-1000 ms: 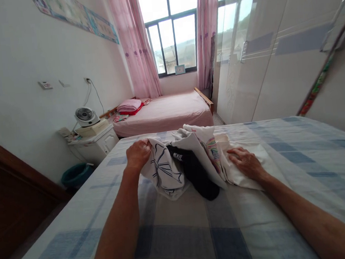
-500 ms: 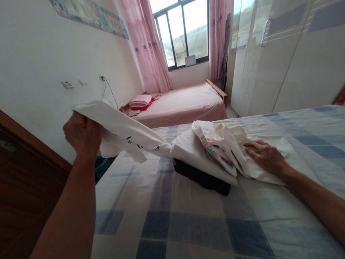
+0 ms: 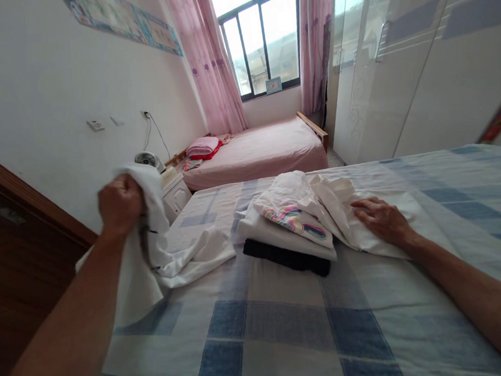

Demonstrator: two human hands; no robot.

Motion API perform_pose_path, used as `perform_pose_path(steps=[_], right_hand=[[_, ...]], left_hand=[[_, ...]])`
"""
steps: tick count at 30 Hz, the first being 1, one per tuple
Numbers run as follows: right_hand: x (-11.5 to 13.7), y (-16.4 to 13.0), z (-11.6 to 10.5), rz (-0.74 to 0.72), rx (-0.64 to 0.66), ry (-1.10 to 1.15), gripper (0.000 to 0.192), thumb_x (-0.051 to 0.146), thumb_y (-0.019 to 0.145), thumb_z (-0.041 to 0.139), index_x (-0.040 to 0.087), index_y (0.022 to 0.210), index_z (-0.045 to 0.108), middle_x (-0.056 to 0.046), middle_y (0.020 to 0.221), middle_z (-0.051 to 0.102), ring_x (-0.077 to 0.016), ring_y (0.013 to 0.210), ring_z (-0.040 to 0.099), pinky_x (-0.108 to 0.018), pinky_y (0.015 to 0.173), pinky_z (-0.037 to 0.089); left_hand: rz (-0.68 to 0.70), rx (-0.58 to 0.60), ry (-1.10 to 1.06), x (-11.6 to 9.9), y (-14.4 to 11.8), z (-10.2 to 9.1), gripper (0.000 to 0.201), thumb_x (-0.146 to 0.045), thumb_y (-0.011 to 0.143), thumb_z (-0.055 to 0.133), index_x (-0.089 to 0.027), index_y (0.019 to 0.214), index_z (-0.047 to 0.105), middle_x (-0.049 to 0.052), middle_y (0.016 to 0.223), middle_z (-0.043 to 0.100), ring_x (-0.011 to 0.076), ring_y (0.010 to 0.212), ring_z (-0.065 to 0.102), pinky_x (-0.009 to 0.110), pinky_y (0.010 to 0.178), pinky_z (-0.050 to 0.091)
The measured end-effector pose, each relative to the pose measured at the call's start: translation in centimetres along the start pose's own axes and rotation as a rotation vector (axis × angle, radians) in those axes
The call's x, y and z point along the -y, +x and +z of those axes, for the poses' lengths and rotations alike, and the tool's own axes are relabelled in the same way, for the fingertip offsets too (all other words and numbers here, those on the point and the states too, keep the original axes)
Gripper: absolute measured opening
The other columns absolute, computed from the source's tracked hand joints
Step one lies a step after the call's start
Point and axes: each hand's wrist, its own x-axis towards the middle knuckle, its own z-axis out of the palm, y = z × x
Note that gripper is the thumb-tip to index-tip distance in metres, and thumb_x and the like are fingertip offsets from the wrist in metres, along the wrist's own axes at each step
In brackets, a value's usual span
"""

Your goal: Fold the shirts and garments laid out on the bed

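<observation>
Item 1: my left hand (image 3: 119,204), fist closed round a bunched corner of a white cotton garment with thin black line print (image 3: 181,255). Held up off the left edge of the bed so the cloth hangs free; its lower part trails onto the mattress nr the left edge, apart from the pile.

Item 2: my right hand (image 3: 379,219), open, palm down, fingers spread flat on a white cloth (image 3: 372,244) at the pile's right side. Looks like it's pinning the pile so it won't drag; gripping nothing.

Item 3: pile, mid-bed toward the far edge. Top: white garment w/ rainbow-stripe print (image 3: 291,213). Under it: plain white folded piece (image 3: 281,236). Bottom: black folded garment (image 3: 286,257), front edge sticking out.

Item 4: carrier, a bed w/ blue-and-white check sheet (image 3: 290,336).

Containers: white wardrobe w/ long metal handles (image 3: 419,62), doors shut, contents not visible. White bedside cabinet (image 3: 176,193) past the bed's far left corner, shut; small white desk fan (image 3: 146,159) on top.

Other: second bed, pink sheet (image 3: 265,151), under the window; folded pink bedding at its left end.
</observation>
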Motion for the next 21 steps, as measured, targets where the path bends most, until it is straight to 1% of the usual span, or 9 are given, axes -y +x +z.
perform_pose_path(steps=[2, 5, 7, 8, 10, 12, 15, 19, 21], right_hand=[[0.0, 0.0, 0.0, 0.001, 0.006, 0.003, 0.037, 0.039, 0.087, 0.041, 0.023, 0.109, 0.066, -0.007, 0.12, 0.062, -0.026, 0.109, 0.058, -0.042, 0.093, 0.043], [0.1, -0.1, -0.1, -0.004, 0.004, 0.011, 0.036, 0.038, 0.087, 0.041, 0.023, 0.109, 0.066, -0.007, 0.12, 0.062, -0.0249, 0.109, 0.058, -0.04, 0.095, 0.042], [0.3, -0.2, -0.2, -0.004, -0.001, 0.016, 0.036, 0.038, 0.088, 0.041, 0.023, 0.108, 0.066, -0.007, 0.119, 0.062, -0.0248, 0.11, 0.058, -0.04, 0.095, 0.042], [0.4, -0.2, -0.3, -0.002, 0.0, 0.016, 0.036, 0.038, 0.088, 0.041, 0.023, 0.108, 0.066, -0.007, 0.12, 0.062, -0.0249, 0.11, 0.058, -0.04, 0.095, 0.042], [0.6, -0.2, -0.5, 0.009, 0.011, 0.015, 0.036, 0.038, 0.088, 0.041, 0.022, 0.108, 0.066, -0.008, 0.121, 0.062, -0.0255, 0.11, 0.057, -0.04, 0.094, 0.041], [0.7, -0.2, -0.6, 0.019, 0.024, 0.009, 0.036, 0.037, 0.088, 0.04, 0.021, 0.109, 0.066, -0.008, 0.121, 0.061, -0.026, 0.11, 0.056, -0.041, 0.093, 0.041], [0.9, -0.2, -0.6, 0.02, 0.021, -0.004, 0.036, 0.037, 0.088, 0.04, 0.022, 0.108, 0.066, -0.008, 0.121, 0.061, -0.0261, 0.111, 0.056, -0.041, 0.091, 0.041], [1.1, -0.2, -0.6, 0.024, 0.017, -0.017, 0.037, 0.037, 0.089, 0.039, 0.022, 0.108, 0.066, -0.008, 0.121, 0.061, -0.0264, 0.113, 0.054, -0.041, 0.088, 0.04], [1.2, -0.2, -0.7, 0.025, 0.029, -0.015, 0.037, 0.036, 0.089, 0.038, 0.022, 0.108, 0.066, -0.008, 0.122, 0.061, -0.0261, 0.113, 0.053, -0.04, 0.088, 0.04]], left_hand=[[0.131, 0.1, 0.05, -2.2, -2.4, 2.7, 0.04, -0.032, 0.094, 0.025, -0.012, 0.099, 0.06, 0.012, 0.103, 0.064, 0.0233, 0.09, 0.057, 0.031, 0.076, 0.041], [0.316, 0.223, 0.097, -5.8, -6.4, 5.9, 0.033, -0.027, 0.087, 0.039, -0.011, 0.105, 0.061, 0.018, 0.11, 0.061, 0.0314, 0.099, 0.056, 0.04, 0.08, 0.043], [0.447, 0.282, -0.011, -8.2, -9.2, 7.1, 0.029, -0.022, 0.081, 0.045, -0.01, 0.1, 0.063, 0.021, 0.113, 0.059, 0.0365, 0.107, 0.053, 0.046, 0.085, 0.042], [0.471, 0.383, -0.131, -9.3, -10.4, 7.5, 0.024, -0.022, 0.079, 0.048, -0.011, 0.09, 0.065, 0.021, 0.108, 0.061, 0.0374, 0.106, 0.054, 0.048, 0.085, 0.042], [0.451, 0.621, -0.404, -11.0, -12.7, 8.0, 0.012, -0.019, 0.071, 0.055, -0.014, 0.074, 0.065, 0.018, 0.089, 0.065, 0.0374, 0.097, 0.059, 0.048, 0.082, 0.045], [0.445, 0.759, -0.559, -12.3, -14.5, 8.2, 0.007, -0.014, 0.062, 0.061, -0.017, 0.067, 0.064, 0.013, 0.077, 0.066, 0.0336, 0.089, 0.062, 0.043, 0.078, 0.048], [0.399, 0.819, -0.843, -14.0, -16.0, 8.2, 0.021, -0.014, 0.06, 0.062, -0.019, 0.081, 0.065, 0.006, 0.081, 0.068, 0.0263, 0.086, 0.063, 0.036, 0.074, 0.052], [0.069, 0.871, -1.52, -18.1, -16.4, 8.0, 0.032, -0.022, 0.063, 0.064, -0.019, 0.095, 0.061, 0.004, 0.089, 0.068, 0.022, 0.085, 0.064, 0.033, 0.073, 0.053], [0.018, 0.841, -1.566, -20.6, -16.3, 8.3, 0.025, -0.022, 0.064, 0.065, -0.018, 0.088, 0.061, 0.004, 0.086, 0.067, 0.0194, 0.082, 0.063, 0.029, 0.072, 0.052]])
